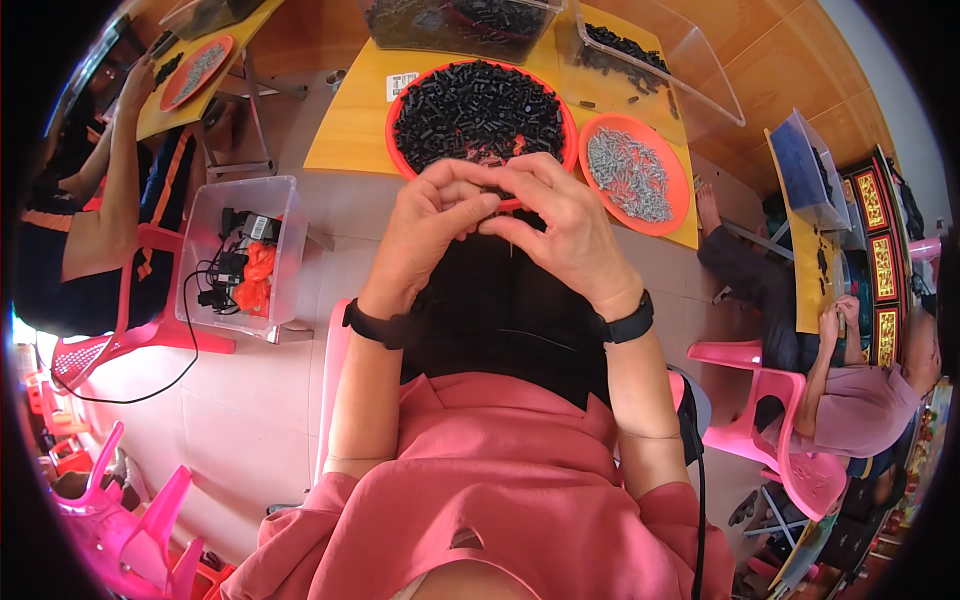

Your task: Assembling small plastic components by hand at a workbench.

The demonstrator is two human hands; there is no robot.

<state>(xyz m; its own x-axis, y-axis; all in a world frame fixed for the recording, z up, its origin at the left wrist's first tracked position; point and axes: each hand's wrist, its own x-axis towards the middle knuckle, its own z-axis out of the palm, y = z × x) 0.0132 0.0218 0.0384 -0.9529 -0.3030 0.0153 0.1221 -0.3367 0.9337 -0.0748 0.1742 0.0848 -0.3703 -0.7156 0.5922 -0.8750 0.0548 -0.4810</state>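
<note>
Near the top middle of the frame, the left hand (422,222) has its thumb and fingers bent in. Right beside it, the right hand (568,222) bends in too, and their fingertips come together. Each grip looks small, but the tips hide what is there, so I cannot tell if they pinch anything. Just above, a red tray (571,140) on the yellow surface (348,135) is full of little black pieces (470,108). They look light, stiff and a bit slippery; pinch one by its sides. Farther right, an orange plate (680,190) holds thin silver pieces (628,172), probably hard and easy to drop; pinch those around the middle.
</note>
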